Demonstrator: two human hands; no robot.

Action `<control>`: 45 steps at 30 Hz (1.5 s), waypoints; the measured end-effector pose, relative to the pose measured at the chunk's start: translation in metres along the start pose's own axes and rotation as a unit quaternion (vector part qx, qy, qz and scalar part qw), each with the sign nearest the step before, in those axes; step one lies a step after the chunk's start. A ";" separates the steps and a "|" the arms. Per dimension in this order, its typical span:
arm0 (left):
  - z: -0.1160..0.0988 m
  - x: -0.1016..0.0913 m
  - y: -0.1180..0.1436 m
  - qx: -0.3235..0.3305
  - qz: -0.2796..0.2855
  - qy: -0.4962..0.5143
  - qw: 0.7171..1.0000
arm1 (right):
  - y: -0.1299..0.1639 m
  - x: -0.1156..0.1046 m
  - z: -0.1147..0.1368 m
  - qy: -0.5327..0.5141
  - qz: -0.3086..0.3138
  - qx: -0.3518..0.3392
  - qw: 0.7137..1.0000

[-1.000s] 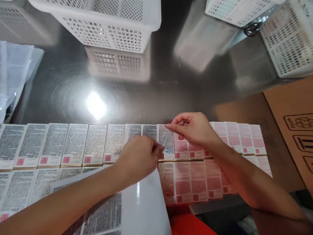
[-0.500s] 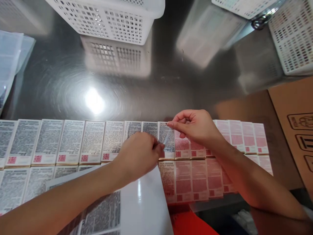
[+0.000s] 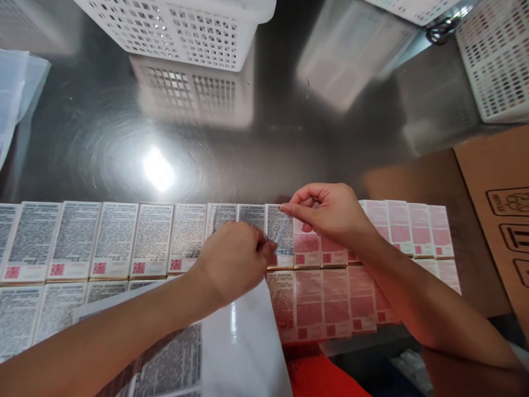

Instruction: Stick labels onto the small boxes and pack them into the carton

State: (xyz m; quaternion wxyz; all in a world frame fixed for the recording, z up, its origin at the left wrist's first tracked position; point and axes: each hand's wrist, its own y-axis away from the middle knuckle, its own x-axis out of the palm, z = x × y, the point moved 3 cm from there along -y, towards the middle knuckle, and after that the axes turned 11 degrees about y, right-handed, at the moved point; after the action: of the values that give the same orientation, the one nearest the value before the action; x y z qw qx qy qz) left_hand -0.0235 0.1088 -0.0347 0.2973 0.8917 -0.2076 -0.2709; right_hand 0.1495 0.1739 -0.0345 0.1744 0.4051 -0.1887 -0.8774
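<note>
Pressing 1 label (image 3: 280,232) | 2 hands: left hand (image 3: 233,259), right hand (image 3: 330,212) | 3 baskets (image 3: 185,27)

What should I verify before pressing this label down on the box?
1. Left hand pinches the label's lower left corner: ok.
2. Right hand holds the label's top right corner at its fingertips: ok.
3. Label lined up square with the box under it: cannot tell, the hands cover the edges.
4. Boxes to the left in the top row already carry grey text labels: ok.
5. Boxes to the right show bare pink faces, unlabelled: ok.
6. Label sheet lies close under the left forearm: ok.
</note>
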 end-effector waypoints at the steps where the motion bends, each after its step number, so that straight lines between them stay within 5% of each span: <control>1: 0.000 0.000 0.000 0.000 -0.003 0.002 1.000 | 0.000 0.000 0.000 0.002 0.000 -0.002 1.000; 16: -0.004 0.001 0.008 0.009 -0.012 -0.111 0.994 | 0.008 -0.003 0.003 -0.005 -0.044 -0.076 0.996; 20: -0.005 0.000 0.021 0.020 -0.008 -0.136 0.991 | 0.019 -0.001 0.007 0.126 -0.068 -0.152 0.978; 25: 0.002 -0.022 0.047 0.009 -0.080 -0.123 0.989 | 0.055 0.003 0.008 0.286 -0.060 -0.249 0.923; 29: 0.007 -0.043 0.068 0.011 -0.167 -0.112 0.980 | 0.082 -0.001 -0.004 0.302 -0.030 -0.230 0.925; 32: 0.000 -0.049 0.079 0.044 -0.228 -0.099 0.968 | 0.108 0.001 0.000 0.211 -0.038 -0.244 0.946; 35: -0.014 -0.050 0.088 0.096 -0.306 -0.080 0.944 | 0.137 0.023 0.014 -0.005 -0.006 -0.260 0.966; 37: -0.020 -0.051 0.090 0.123 -0.361 -0.039 0.924 | 0.146 0.044 0.023 -0.159 0.040 -0.259 0.952; 38: -0.021 -0.052 0.090 0.138 -0.371 -0.001 0.918 | 0.145 0.050 0.024 -0.209 0.009 -0.245 0.947; 42: -0.016 -0.050 0.084 0.225 -0.237 0.233 0.916 | 0.136 0.044 0.020 -0.257 -0.198 -0.215 0.921; 45: -0.003 -0.045 0.086 0.213 -0.123 0.335 0.910 | 0.136 0.027 0.012 -0.257 -0.280 -0.218 0.899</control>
State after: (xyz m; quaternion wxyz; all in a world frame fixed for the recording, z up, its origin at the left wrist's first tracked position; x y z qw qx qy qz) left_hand -0.0744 0.0711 0.0387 0.1170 0.9907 -0.0370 0.0595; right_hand 0.1448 0.0461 0.0195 -0.0494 0.1536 0.0909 -0.9827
